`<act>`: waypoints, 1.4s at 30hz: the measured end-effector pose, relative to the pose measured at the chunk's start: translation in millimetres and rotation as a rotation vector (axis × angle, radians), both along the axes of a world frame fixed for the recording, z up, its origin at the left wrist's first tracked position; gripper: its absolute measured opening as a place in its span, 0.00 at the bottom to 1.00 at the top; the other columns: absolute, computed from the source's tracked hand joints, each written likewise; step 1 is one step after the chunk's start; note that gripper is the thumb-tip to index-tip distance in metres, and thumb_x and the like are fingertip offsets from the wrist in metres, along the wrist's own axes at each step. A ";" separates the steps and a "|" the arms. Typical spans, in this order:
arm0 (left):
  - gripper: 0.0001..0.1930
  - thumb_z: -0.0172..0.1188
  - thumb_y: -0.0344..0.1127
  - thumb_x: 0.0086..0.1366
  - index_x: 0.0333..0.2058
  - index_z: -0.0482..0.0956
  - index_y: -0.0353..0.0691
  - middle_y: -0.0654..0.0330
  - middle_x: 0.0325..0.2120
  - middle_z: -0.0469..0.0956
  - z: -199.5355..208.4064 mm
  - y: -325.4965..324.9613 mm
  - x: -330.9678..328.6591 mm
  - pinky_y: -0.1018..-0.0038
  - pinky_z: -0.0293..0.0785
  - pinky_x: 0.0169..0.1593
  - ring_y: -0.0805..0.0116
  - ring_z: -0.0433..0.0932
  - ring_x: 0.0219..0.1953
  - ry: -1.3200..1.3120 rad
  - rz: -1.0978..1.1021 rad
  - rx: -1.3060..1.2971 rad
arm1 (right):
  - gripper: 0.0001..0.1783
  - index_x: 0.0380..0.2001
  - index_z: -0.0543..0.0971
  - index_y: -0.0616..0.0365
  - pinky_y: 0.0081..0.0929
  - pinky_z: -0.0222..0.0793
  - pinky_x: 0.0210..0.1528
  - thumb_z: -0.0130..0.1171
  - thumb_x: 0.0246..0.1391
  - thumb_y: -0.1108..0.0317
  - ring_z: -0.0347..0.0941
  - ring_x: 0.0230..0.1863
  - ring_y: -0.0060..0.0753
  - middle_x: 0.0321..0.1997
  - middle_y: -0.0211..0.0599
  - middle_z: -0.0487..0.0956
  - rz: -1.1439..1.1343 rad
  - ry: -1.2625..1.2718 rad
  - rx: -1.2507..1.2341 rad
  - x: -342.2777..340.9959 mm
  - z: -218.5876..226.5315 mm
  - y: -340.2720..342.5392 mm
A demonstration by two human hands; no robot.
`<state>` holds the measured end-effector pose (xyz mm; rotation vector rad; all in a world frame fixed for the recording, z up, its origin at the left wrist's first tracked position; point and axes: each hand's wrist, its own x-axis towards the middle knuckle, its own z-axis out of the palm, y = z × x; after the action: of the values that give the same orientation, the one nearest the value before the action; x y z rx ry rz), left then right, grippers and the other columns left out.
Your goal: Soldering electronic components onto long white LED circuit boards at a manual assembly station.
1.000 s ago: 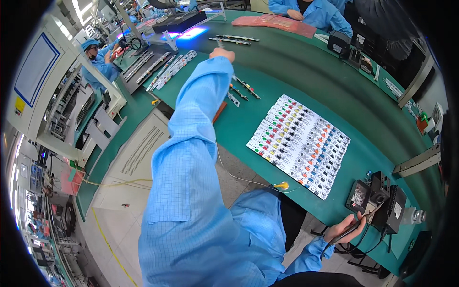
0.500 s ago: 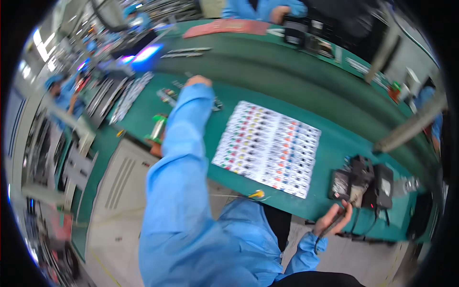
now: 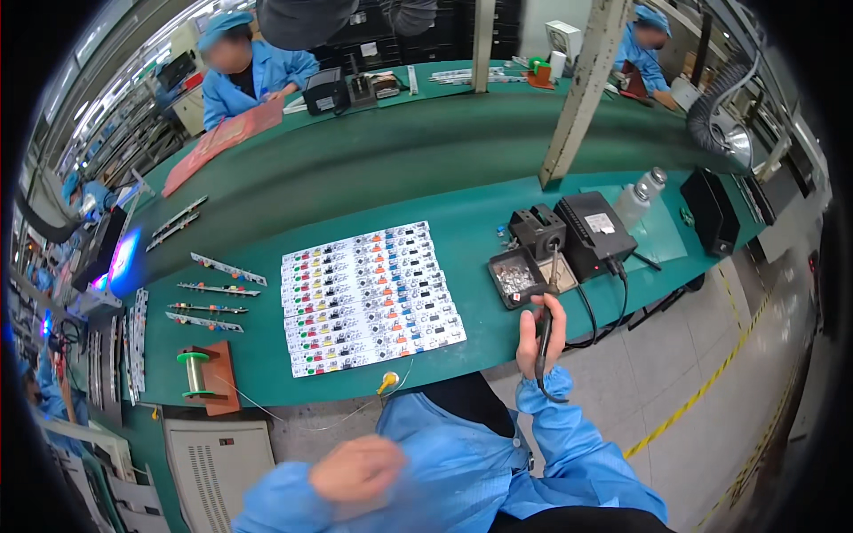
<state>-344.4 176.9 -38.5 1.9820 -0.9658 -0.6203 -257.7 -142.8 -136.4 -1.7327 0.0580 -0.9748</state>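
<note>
1 black box (image 3: 582, 211) bears 1 white label (image 3: 601, 224), too small to read; 2 bottles (image 3: 632, 204) stand beside it. 4 strips (image 3: 228, 269) lie just left of the circuit boards (image 3: 373, 302). The right hand (image 3: 554, 342) has its fingers clamped on 1 soldering iron (image 3: 541, 351) near 1 tray (image 3: 500, 291); the left hand (image 3: 360, 469) is blurred, its fingers impossible to tell.

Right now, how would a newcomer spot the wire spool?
On the green table, find the big white board panel. Left of it, near the table's front edge, is the wire spool. Unlike the narrow circuit strips beyond it, it has green flanges.
</note>
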 end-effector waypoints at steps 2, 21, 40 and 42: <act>0.14 0.58 0.33 0.53 0.39 0.76 0.35 0.52 0.39 0.75 -51.4 -12.9 -23.8 0.63 0.71 0.45 0.52 0.74 0.41 -0.328 0.258 0.085 | 0.21 0.50 0.67 0.62 0.19 0.63 0.37 0.54 0.52 0.75 0.62 0.33 0.19 0.43 0.34 0.72 0.003 0.044 -0.033 -1.6 4.3 2.2; 0.08 0.55 0.38 0.57 0.34 0.78 0.44 0.51 0.30 0.78 -217.8 -57.6 19.2 0.58 0.73 0.35 0.48 0.76 0.30 -0.292 0.649 0.044 | 0.21 0.49 0.68 0.60 0.19 0.63 0.36 0.55 0.49 0.76 0.63 0.32 0.20 0.41 0.33 0.73 -0.014 0.008 -0.087 0.5 1.1 -0.2; 0.01 0.58 0.29 0.53 0.26 0.77 0.41 0.58 0.30 0.74 -228.5 -47.1 -10.1 0.64 0.72 0.31 0.53 0.75 0.29 -0.356 0.846 0.114 | 0.20 0.45 0.69 0.64 0.22 0.64 0.32 0.56 0.45 0.78 0.64 0.28 0.25 0.38 0.39 0.74 -0.019 -0.004 -0.160 3.1 4.3 5.4; 0.01 0.57 0.27 0.53 0.26 0.76 0.39 0.57 0.27 0.74 -230.9 -46.0 -10.3 0.68 0.70 0.27 0.57 0.75 0.25 -0.338 0.858 -0.043 | 0.20 0.48 0.69 0.61 0.19 0.62 0.37 0.54 0.49 0.77 0.63 0.33 0.20 0.42 0.34 0.73 -0.003 0.046 -0.134 -1.2 5.2 4.5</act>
<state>-354.7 130.9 -269.3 2.2411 -0.2244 0.2159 -259.0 -138.3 -131.2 -1.8782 0.0251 -0.9594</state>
